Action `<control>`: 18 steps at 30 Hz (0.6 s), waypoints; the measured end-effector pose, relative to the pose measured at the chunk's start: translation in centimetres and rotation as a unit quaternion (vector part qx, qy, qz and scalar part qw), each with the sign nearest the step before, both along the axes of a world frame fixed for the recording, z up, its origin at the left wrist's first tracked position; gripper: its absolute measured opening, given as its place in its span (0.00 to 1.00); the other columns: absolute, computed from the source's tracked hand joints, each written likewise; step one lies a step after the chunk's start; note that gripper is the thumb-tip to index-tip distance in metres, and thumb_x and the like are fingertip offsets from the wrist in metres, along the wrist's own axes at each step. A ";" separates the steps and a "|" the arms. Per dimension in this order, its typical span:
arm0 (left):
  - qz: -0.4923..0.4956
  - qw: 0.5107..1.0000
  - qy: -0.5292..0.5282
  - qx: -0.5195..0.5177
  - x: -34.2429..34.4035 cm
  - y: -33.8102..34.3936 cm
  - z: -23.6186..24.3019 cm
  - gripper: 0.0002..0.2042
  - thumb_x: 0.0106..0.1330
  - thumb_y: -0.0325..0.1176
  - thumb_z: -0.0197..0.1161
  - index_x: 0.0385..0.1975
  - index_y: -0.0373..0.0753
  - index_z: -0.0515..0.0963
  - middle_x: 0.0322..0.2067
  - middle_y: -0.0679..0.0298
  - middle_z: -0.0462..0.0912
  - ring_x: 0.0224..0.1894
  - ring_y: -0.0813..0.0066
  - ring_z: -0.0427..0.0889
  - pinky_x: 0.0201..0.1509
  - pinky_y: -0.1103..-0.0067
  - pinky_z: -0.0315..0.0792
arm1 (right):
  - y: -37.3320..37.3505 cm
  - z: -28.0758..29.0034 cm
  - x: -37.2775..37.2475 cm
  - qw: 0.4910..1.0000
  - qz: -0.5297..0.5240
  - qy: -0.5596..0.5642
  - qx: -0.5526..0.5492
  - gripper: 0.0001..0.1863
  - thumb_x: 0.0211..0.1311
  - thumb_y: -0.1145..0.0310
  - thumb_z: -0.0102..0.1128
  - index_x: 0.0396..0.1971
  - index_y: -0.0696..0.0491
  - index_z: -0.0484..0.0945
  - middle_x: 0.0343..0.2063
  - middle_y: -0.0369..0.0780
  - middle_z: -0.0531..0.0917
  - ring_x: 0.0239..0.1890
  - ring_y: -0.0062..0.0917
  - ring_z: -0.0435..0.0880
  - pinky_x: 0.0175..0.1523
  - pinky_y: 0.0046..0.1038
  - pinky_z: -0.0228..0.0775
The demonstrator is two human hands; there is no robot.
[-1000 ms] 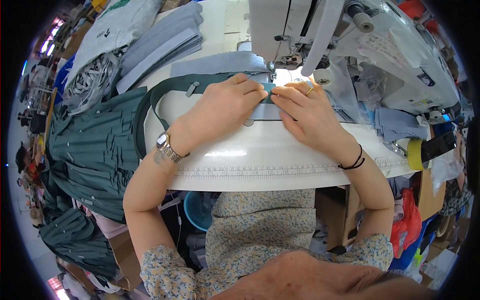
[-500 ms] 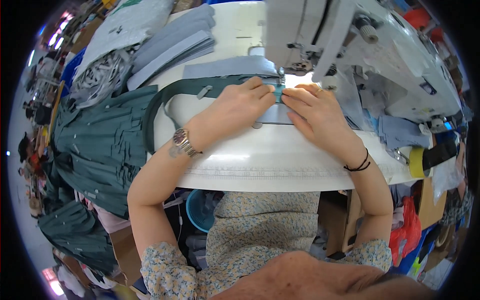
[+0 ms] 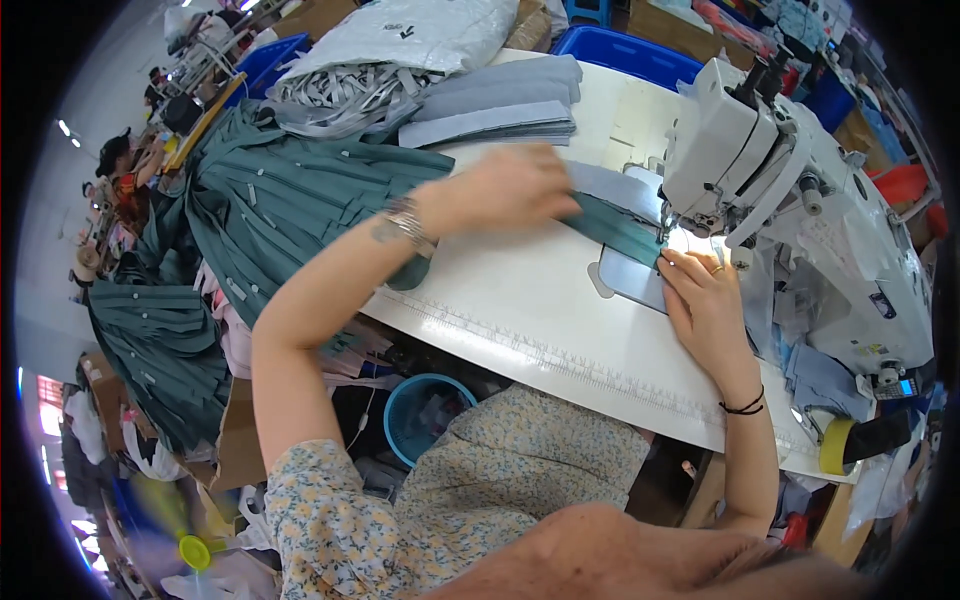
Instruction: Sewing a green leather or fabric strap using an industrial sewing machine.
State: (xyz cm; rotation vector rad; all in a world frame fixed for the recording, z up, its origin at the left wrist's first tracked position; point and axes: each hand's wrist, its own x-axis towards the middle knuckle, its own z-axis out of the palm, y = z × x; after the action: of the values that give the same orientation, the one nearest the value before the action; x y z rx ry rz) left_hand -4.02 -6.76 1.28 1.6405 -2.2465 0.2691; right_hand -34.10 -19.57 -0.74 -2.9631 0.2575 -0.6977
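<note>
A dark green fabric strip [image 3: 622, 230] runs across the white sewing table to the needle area of a white sewing machine [image 3: 715, 140]. My right hand [image 3: 708, 310] rests beside the presser foot [image 3: 663, 232], fingers stretched out and fingertips at the strip's end. Over the strip's left part hovers my left hand [image 3: 505, 190], its fingers curled but smeared by motion; whether it grips the strip is unclear. A grey-blue fabric piece [image 3: 615, 185] lies just behind the green strip. The rest of the strip is hidden behind my left hand and forearm.
Pleated green garments [image 3: 300, 200] hang over the table's left end. Grey fabric pieces [image 3: 490, 120] are stacked behind, next to a white plastic bag [image 3: 400, 35] spilling grey bands. A blue basket [image 3: 425, 415] stands below the table, and a yellow tape roll [image 3: 832, 447] at its right end.
The view has turned and shifted, so the machine sits farther right. My left hand has left the needle area and moved left; my right hand stays near the presser foot.
</note>
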 end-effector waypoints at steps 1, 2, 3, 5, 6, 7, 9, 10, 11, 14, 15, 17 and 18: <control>0.057 0.998 0.013 0.004 2.7 0.8 0.7 0.09 0.64 0.37 0.64 0.37 0.39 0.82 0.41 0.58 0.84 0.48 0.57 0.81 0.50 0.68 0.77 | -0.1 0.0 0.0 1.000 0.000 -0.004 0.000 0.14 0.60 0.72 0.60 0.46 0.57 0.83 0.50 0.38 0.83 0.53 0.32 0.79 0.50 0.36 0.66; 0.147 0.989 0.011 -0.014 5.3 1.5 1.1 0.09 0.64 0.37 0.63 0.36 0.39 0.83 0.40 0.58 0.85 0.46 0.57 0.82 0.49 0.68 0.77 | -0.3 -0.2 -0.1 1.000 -0.004 0.004 0.006 0.14 0.60 0.72 0.60 0.46 0.57 0.83 0.50 0.39 0.83 0.53 0.32 0.79 0.50 0.37 0.66; 0.237 0.971 0.008 -0.034 8.1 2.5 1.8 0.09 0.64 0.36 0.63 0.36 0.40 0.84 0.39 0.58 0.86 0.44 0.57 0.83 0.48 0.68 0.77 | -0.3 -0.2 -0.2 1.000 -0.008 0.010 0.010 0.14 0.60 0.72 0.60 0.46 0.57 0.83 0.50 0.39 0.83 0.53 0.32 0.79 0.50 0.37 0.66; 0.393 0.918 0.019 -0.050 14.5 4.8 3.1 0.12 0.64 0.39 0.58 0.33 0.40 0.84 0.32 0.51 0.84 0.37 0.49 0.83 0.42 0.61 0.77 | -0.2 -0.1 0.0 1.000 0.001 0.002 0.015 0.14 0.60 0.73 0.60 0.46 0.57 0.83 0.50 0.39 0.83 0.53 0.32 0.79 0.50 0.38 0.66; 0.436 0.898 0.004 -0.066 16.9 6.0 3.6 0.11 0.63 0.39 0.58 0.32 0.40 0.84 0.31 0.51 0.85 0.37 0.49 0.84 0.41 0.60 0.77 | -0.2 -0.2 0.0 1.000 0.004 0.000 0.021 0.14 0.60 0.73 0.60 0.46 0.58 0.83 0.50 0.38 0.83 0.53 0.32 0.79 0.50 0.38 0.66; 0.472 0.880 0.002 -0.063 19.8 7.5 3.9 0.11 0.63 0.39 0.58 0.33 0.41 0.85 0.32 0.51 0.85 0.38 0.49 0.84 0.42 0.61 0.77 | -0.1 -0.2 0.2 1.000 0.008 -0.003 0.020 0.14 0.60 0.73 0.60 0.46 0.58 0.83 0.50 0.38 0.83 0.53 0.32 0.79 0.50 0.38 0.66; 0.495 0.866 0.011 -0.074 21.8 7.8 3.3 0.12 0.62 0.38 0.57 0.33 0.42 0.86 0.33 0.52 0.86 0.38 0.49 0.84 0.43 0.61 0.78 | -0.2 -0.2 0.2 0.999 0.008 0.000 0.036 0.14 0.60 0.73 0.61 0.46 0.57 0.83 0.49 0.38 0.83 0.50 0.33 0.81 0.48 0.37 0.67; 0.519 0.853 0.019 -0.058 22.5 7.7 2.8 0.11 0.62 0.38 0.57 0.34 0.43 0.86 0.34 0.52 0.86 0.38 0.49 0.84 0.43 0.61 0.78 | -0.1 0.0 0.2 0.999 0.004 0.000 0.033 0.14 0.60 0.73 0.61 0.46 0.57 0.83 0.49 0.38 0.83 0.50 0.33 0.81 0.48 0.37 0.67; 0.543 0.838 0.026 -0.043 23.2 7.6 2.4 0.11 0.61 0.38 0.58 0.35 0.43 0.87 0.34 0.51 0.86 0.38 0.48 0.85 0.44 0.61 0.78 | 0.0 0.2 0.2 0.999 0.001 0.005 0.039 0.14 0.59 0.73 0.61 0.46 0.57 0.83 0.49 0.38 0.83 0.49 0.33 0.82 0.46 0.36 0.68; 0.528 0.847 -0.057 -0.023 22.9 5.0 0.4 0.10 0.62 0.36 0.58 0.34 0.40 0.85 0.36 0.50 0.86 0.42 0.49 0.84 0.45 0.60 0.78 | 0.1 0.3 -0.1 0.999 -0.013 0.013 0.032 0.14 0.59 0.73 0.61 0.46 0.57 0.83 0.48 0.38 0.83 0.46 0.33 0.83 0.43 0.35 0.70; 0.533 0.836 -0.133 -0.002 23.3 4.7 0.1 0.10 0.62 0.37 0.59 0.34 0.40 0.85 0.38 0.51 0.86 0.44 0.50 0.84 0.46 0.59 0.77 | 0.1 0.4 0.0 1.000 -0.011 0.007 0.022 0.14 0.59 0.74 0.61 0.46 0.57 0.83 0.48 0.38 0.83 0.45 0.33 0.83 0.42 0.34 0.70; 0.535 0.829 -0.163 -0.005 24.2 5.4 -0.3 0.09 0.61 0.35 0.57 0.32 0.39 0.83 0.36 0.50 0.85 0.43 0.48 0.84 0.47 0.58 0.77 | 0.3 0.3 0.5 1.000 0.004 -0.009 0.023 0.14 0.59 0.74 0.60 0.45 0.57 0.83 0.48 0.38 0.83 0.45 0.32 0.83 0.41 0.35 0.71; 0.553 0.823 -0.130 -0.011 23.6 5.3 -0.5 0.09 0.60 0.34 0.57 0.32 0.39 0.83 0.36 0.50 0.85 0.43 0.48 0.84 0.47 0.58 0.77 | 0.3 0.2 0.3 0.999 0.009 -0.018 0.027 0.14 0.59 0.74 0.60 0.45 0.57 0.83 0.48 0.38 0.83 0.45 0.32 0.83 0.41 0.35 0.71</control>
State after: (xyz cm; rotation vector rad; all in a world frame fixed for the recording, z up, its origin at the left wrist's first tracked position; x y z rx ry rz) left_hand 19.61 -1.48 0.77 2.8381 -1.1157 0.8107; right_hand -33.76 -19.28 -0.56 -2.8953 0.2414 -0.7297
